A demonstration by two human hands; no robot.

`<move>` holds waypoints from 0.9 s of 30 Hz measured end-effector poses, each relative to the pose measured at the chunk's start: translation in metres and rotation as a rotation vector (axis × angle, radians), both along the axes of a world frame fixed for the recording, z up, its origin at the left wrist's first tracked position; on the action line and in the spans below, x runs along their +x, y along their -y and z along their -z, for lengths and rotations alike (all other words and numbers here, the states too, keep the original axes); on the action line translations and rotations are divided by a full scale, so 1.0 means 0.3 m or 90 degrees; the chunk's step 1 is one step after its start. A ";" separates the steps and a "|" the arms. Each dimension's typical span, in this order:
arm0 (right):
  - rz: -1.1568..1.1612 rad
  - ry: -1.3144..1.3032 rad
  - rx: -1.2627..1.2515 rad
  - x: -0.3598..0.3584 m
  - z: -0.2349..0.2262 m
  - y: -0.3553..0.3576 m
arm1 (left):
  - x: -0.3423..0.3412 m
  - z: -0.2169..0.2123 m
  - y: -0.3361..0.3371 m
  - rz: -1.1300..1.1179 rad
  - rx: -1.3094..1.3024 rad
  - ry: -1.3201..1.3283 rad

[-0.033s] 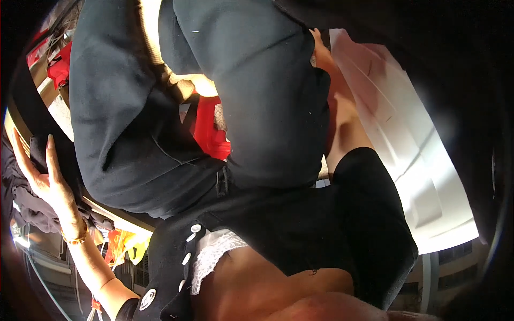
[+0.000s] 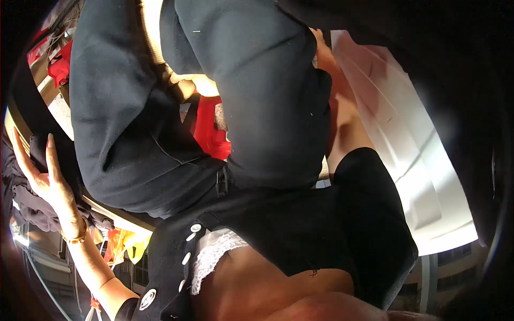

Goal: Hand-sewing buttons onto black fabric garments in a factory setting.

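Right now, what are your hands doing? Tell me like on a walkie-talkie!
Left hand open, fingers spread against a dark cloth bundle. Right hand hidden behind the big black fabric garment. Garment fills most of the view.

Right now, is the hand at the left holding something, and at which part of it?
The left hand lies with open fingers against a dark bundle of cloth, at its edge. Whether it grips the cloth cannot be told. The right hand is not in view.

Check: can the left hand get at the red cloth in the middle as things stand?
Probably not directly. The left hand is out at the left edge, its grip resting against dark cloth there. A big black garment hangs between it and the red cloth, which shows only through a gap in the folds.
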State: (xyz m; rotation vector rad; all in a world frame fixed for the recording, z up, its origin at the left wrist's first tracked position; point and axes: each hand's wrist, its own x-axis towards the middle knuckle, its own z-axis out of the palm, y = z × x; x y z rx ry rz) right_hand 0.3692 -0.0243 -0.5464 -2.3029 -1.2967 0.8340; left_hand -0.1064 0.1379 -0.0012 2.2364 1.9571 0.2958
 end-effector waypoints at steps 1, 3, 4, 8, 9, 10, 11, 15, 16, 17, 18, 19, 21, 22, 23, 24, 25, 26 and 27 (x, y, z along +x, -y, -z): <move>-0.004 0.005 0.001 -0.001 -0.018 -0.003 | -0.002 0.008 -0.001 -0.004 0.001 0.005; 0.028 -0.036 -0.025 -0.034 -0.025 -0.035 | -0.008 0.008 -0.002 -0.002 0.005 -0.017; 0.043 -0.061 -0.039 -0.060 -0.019 -0.057 | -0.022 0.002 0.002 0.001 -0.004 -0.032; 0.121 -0.139 -0.096 -0.033 0.057 -0.158 | -0.028 -0.003 -0.004 -0.009 -0.017 -0.044; 0.142 -0.157 -0.110 -0.019 0.058 -0.163 | -0.007 -0.003 -0.008 -0.003 -0.013 -0.048; 0.152 -0.184 -0.122 -0.024 0.053 -0.187 | -0.003 -0.013 -0.001 -0.006 -0.005 -0.061; 0.163 -0.209 -0.134 -0.019 0.041 -0.206 | -0.007 -0.008 0.006 -0.002 0.034 -0.048; 0.231 -0.298 -0.175 -0.050 -0.040 -0.296 | 0.011 0.025 -0.024 0.021 0.022 0.010; 0.252 -0.324 -0.190 -0.074 -0.062 -0.292 | 0.034 0.020 -0.032 0.016 0.017 0.007; 0.270 -0.338 -0.204 -0.087 -0.095 -0.286 | 0.024 0.025 -0.029 0.013 0.019 0.009; 0.291 -0.350 -0.218 -0.094 -0.129 -0.276 | 0.015 0.033 -0.027 0.013 0.017 0.017; 0.307 -0.364 -0.231 -0.107 -0.180 -0.278 | 0.009 0.017 -0.018 0.009 0.019 0.023; 0.328 -0.404 -0.269 -0.182 -0.233 -0.288 | -0.012 0.005 0.018 -0.006 0.030 -0.003; 0.371 -0.387 -0.270 -0.071 -0.290 -0.258 | -0.009 0.009 -0.014 0.026 0.037 0.021; 0.386 -0.408 -0.284 -0.085 -0.335 -0.273 | -0.054 -0.016 -0.050 -0.272 0.039 0.497; 0.397 -0.554 -0.173 -0.130 -0.390 -0.235 | -0.065 -0.041 -0.024 -0.275 0.049 0.492; 0.481 -0.592 -0.082 -0.109 -0.355 -0.161 | -0.045 -0.030 -0.031 -0.102 0.033 0.272; 0.527 -0.637 -0.072 -0.054 -0.342 -0.076 | -0.051 0.027 -0.036 0.068 0.021 0.064; 0.523 -0.637 -0.069 -0.050 -0.354 -0.048 | -0.065 0.003 -0.040 0.064 0.014 0.038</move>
